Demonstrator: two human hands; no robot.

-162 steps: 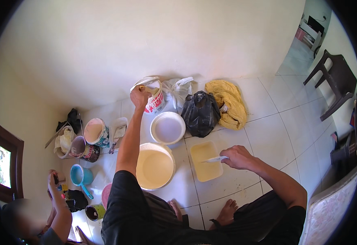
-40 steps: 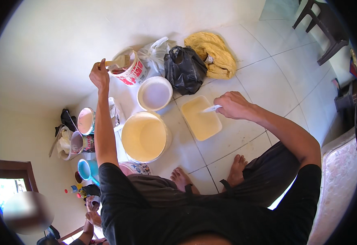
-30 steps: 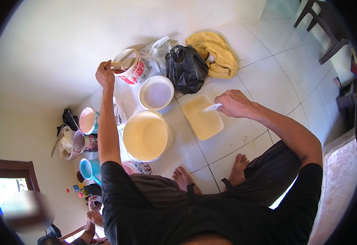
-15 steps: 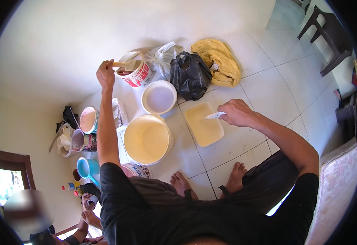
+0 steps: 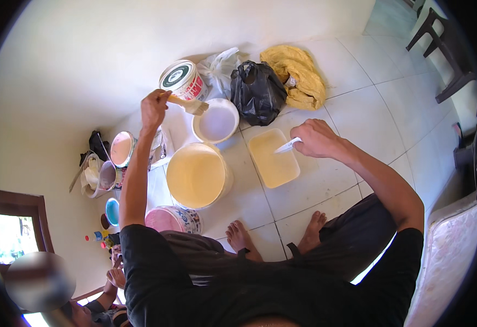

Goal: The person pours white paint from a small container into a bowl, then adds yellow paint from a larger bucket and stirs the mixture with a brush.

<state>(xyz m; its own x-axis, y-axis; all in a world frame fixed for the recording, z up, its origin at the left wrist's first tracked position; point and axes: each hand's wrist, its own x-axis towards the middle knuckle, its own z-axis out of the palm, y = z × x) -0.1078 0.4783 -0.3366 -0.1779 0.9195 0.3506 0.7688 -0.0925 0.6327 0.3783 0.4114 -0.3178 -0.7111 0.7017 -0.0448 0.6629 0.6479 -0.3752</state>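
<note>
My left hand (image 5: 155, 109) is closed round the yellowish handle of a paintbrush (image 5: 195, 106). The bristles point right, over the near edge of a round white tub (image 5: 237, 117) with greyish liquid. My right hand (image 5: 316, 139) grips a slim white tool (image 5: 287, 145), whose kind I cannot make out; it angles down over a rectangular tub (image 5: 295, 177) of cream-yellow liquid. Between my arms stands a large round bucket (image 5: 228, 188), coated cream-yellow inside. A white-and-red bucket (image 5: 195, 87) with a round dark-green label on top stands beyond the brush.
A black plastic bag (image 5: 257, 92), a yellow sack (image 5: 304, 76) and a white bag (image 5: 219, 65) lie by the wall. Several paint buckets (image 5: 123, 148) stand left, a pink-topped bucket (image 5: 186, 219) near my knee. A dark chair (image 5: 445, 54) stands far right. Another person's hand (image 5: 116, 277) shows lower left.
My left hand has carried the paintbrush right and nearer, off the white-and-red bucket toward the round tub. My right hand keeps its tool over the rectangular tub. The whole view has shifted slightly.
</note>
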